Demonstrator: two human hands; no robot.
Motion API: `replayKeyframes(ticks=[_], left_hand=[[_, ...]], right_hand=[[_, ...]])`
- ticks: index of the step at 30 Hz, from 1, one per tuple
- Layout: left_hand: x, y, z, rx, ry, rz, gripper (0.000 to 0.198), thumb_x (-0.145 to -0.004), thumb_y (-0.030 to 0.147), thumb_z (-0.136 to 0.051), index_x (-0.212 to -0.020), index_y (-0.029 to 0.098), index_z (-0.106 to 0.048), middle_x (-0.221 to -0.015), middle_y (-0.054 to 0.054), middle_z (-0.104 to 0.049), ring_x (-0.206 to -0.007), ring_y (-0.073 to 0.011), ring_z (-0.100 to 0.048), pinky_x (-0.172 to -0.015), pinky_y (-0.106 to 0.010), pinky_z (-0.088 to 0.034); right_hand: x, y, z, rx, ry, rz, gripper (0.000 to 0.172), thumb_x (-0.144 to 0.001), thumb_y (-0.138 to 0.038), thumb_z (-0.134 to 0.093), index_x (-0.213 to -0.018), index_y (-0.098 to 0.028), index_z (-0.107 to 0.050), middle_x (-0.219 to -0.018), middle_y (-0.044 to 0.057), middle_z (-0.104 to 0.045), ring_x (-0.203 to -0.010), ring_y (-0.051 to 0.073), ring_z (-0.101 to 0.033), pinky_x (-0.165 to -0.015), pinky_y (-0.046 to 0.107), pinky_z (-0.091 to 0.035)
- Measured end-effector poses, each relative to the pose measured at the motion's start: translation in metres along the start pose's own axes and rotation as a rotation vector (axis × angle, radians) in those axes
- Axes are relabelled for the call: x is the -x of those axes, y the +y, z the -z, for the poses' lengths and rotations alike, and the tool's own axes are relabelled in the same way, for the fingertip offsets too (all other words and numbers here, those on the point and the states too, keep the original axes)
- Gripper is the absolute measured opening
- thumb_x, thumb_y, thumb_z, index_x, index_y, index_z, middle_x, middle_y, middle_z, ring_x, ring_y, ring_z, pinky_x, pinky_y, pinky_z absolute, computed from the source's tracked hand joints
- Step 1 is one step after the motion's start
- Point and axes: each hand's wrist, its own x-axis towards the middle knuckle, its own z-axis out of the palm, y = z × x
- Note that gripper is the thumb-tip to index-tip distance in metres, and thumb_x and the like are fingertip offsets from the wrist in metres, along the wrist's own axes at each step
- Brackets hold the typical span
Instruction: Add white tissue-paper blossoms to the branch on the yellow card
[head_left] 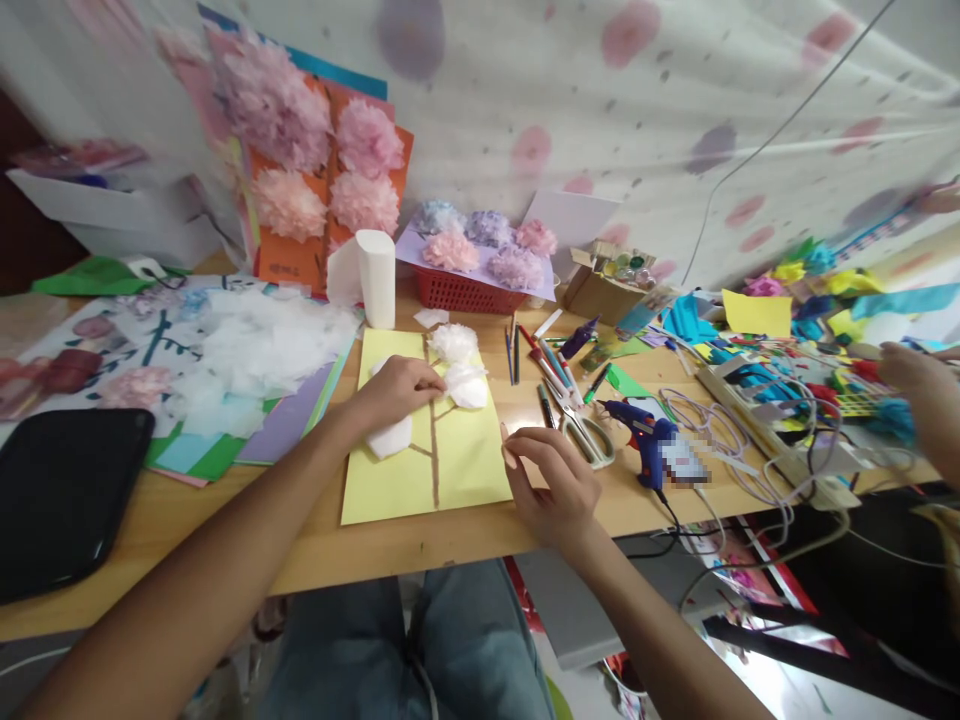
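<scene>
A yellow sheet [472, 462] lies on the wooden table, with a brown trunk and branches drawn on it. White tissue flowers [454, 343] sit at its upper right, and more white tissue shows at its left, partly under my left hand [401, 393]. That hand's fingers are bent and pressed together beside the trunk and the white tissue; what they hold, if anything, is hidden. At the sheet's right edge is my right hand [553, 480], thumb and index finger close together in a pinch. Anything between them is too small to name.
White tissue [247, 340] is piled at the left, near a black tray [67, 500]. Scissors [589, 437], pens and a blue glue gun [646, 440] with cables lie on the right. A red basket [469, 292] stands behind. Another person's hand [922, 385] is at far right.
</scene>
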Motion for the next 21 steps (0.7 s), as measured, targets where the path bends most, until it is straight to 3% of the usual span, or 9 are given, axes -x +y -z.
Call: replayKeyframes(ticks=[4, 9, 14, 17, 21], left_hand=[[-0.001, 0.002, 0.003, 0.009, 0.027, 0.092, 0.017, -0.082, 0.025, -0.066, -0.089, 0.019, -0.08, -0.092, -0.005, -0.079, -0.082, -0.0195, -0.069, -0.073, -0.029, -0.049], [-0.002, 0.002, 0.01, 0.175, -0.007, 0.256, 0.017, -0.079, 0.028, -0.069, -0.088, 0.015, -0.077, -0.061, -0.001, -0.068, -0.054, -0.0132, -0.057, -0.054, -0.025, -0.043], [-0.003, -0.002, 0.015, 0.416, -0.055, 0.319, 0.021, -0.074, 0.034, -0.075, -0.081, 0.015, -0.073, -0.065, -0.003, -0.068, -0.054, -0.0121, -0.056, -0.053, -0.025, -0.045], [-0.003, -0.004, 0.017, 0.374, -0.11, 0.272, 0.022, -0.073, 0.035, -0.075, -0.082, 0.015, -0.075, -0.072, -0.004, -0.07, -0.061, -0.0141, -0.059, -0.059, -0.026, -0.048], [-0.003, -0.004, 0.017, 0.165, -0.194, 0.071, 0.014, -0.072, 0.031, -0.074, -0.08, 0.02, -0.081, -0.09, -0.006, -0.074, -0.08, -0.0175, -0.064, -0.072, -0.027, -0.048]], right_hand=[[-0.002, -0.001, -0.003, -0.028, 0.012, -0.044, 0.022, -0.089, -0.007, -0.057, -0.098, -0.025, -0.064, -0.088, 0.005, -0.072, -0.081, 0.018, -0.071, -0.071, 0.03, -0.057], [-0.004, -0.001, -0.004, -0.05, 0.02, -0.094, 0.021, -0.089, -0.006, -0.057, -0.097, -0.025, -0.064, -0.087, 0.004, -0.071, -0.08, 0.017, -0.07, -0.069, 0.03, -0.056], [-0.003, 0.0, -0.006, -0.067, 0.017, -0.152, 0.017, -0.09, -0.008, -0.057, -0.092, -0.024, -0.063, -0.084, 0.004, -0.07, -0.075, 0.016, -0.068, -0.067, 0.029, -0.056], [-0.004, 0.0, -0.008, -0.091, 0.038, -0.173, 0.017, -0.089, -0.007, -0.058, -0.092, -0.023, -0.063, -0.084, 0.003, -0.069, -0.075, 0.016, -0.067, -0.068, 0.029, -0.055], [-0.005, 0.001, -0.01, -0.109, 0.051, -0.199, 0.016, -0.089, -0.008, -0.058, -0.092, -0.023, -0.063, -0.083, 0.003, -0.068, -0.074, 0.015, -0.066, -0.068, 0.029, -0.055]])
